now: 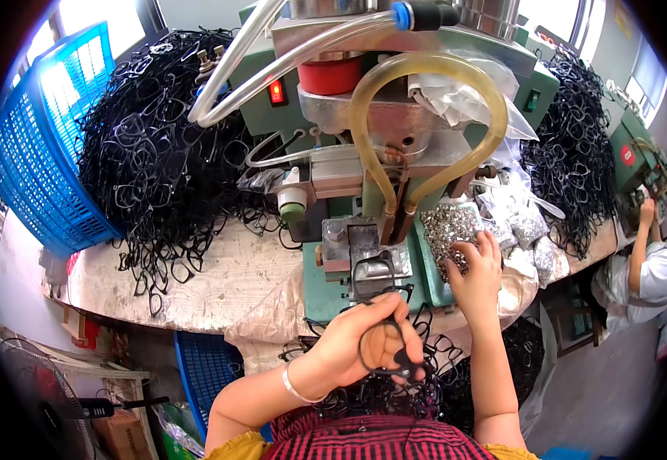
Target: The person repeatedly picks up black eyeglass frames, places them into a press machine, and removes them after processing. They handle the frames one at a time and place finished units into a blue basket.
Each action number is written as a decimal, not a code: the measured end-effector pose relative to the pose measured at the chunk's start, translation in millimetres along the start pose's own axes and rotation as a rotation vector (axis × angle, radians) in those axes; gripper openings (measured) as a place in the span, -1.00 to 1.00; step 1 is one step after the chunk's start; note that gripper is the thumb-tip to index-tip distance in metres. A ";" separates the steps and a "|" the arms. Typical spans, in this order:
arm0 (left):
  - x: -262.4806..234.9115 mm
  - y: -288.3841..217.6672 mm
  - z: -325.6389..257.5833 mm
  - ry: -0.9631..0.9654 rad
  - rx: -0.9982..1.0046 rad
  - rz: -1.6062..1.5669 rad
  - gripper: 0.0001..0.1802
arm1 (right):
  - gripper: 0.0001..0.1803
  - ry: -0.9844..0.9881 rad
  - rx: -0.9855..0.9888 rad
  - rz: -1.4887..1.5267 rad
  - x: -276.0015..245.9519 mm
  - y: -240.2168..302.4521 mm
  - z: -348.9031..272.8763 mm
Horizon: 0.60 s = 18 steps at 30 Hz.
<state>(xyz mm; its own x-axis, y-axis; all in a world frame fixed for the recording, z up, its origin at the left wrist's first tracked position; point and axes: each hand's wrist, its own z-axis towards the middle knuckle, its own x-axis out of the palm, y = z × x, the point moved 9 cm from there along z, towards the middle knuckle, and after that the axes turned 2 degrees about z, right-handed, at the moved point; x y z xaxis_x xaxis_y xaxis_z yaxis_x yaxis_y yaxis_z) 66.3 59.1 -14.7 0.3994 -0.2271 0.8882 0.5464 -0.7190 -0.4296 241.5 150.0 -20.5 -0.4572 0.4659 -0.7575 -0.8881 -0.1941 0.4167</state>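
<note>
My left hand (364,345) is closed around a black plastic eyeglass frame (359,280). One rim stands up in front of the machine's metal fixture (383,247); another rim loops over my fingers. My right hand (478,282) reaches over a heap of small shiny metal parts (448,230) in a green tray beside the fixture. Its thumb and index finger curve toward the heap with a gap between them, and nothing shows in that gap. Two copper-coloured electrodes (398,222) come down just behind the fixture.
Large piles of black eyeglass frames (165,146) rise at left and right (567,146). A blue basket (54,146) tips at the left. Bags of metal parts (529,226) lie beyond my right hand. More frames fill my lap. Another person (648,268) works far right.
</note>
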 end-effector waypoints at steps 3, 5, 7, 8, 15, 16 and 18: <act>-4.0 -14.9 -8.2 -0.117 0.004 0.090 -0.69 | -0.81 -0.127 -0.001 0.132 23.7 6.3 -0.6; -4.4 -5.4 1.5 -0.089 0.029 0.011 -0.70 | -0.84 -0.148 -0.035 0.108 9.7 -5.0 7.4; -4.7 2.9 2.1 -0.105 0.033 0.000 -0.70 | -0.86 -0.151 0.013 0.167 -1.1 -8.8 10.3; -5.1 6.8 3.0 -0.102 0.036 -0.011 -0.71 | -0.86 -0.123 0.038 0.191 0.0 -18.2 6.8; -0.8 0.4 6.2 -0.076 0.051 0.041 -0.67 | -0.90 -0.189 -0.006 0.326 -8.1 -12.8 13.6; -2.1 2.1 5.3 -0.048 0.030 0.022 -0.64 | -0.90 -0.183 0.020 0.358 -5.5 -14.9 14.8; -11.5 7.0 -5.1 -0.007 -0.033 0.078 -0.50 | -0.89 -0.180 0.021 0.396 -6.6 -11.2 13.4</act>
<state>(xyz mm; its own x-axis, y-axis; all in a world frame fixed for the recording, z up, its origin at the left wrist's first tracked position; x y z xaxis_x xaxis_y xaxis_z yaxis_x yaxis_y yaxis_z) 61.7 53.3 -27.1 0.4452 -0.2788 0.8509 0.4885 -0.7208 -0.4917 255.1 160.6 -13.4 -0.7450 0.5024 -0.4387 -0.6442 -0.3714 0.6686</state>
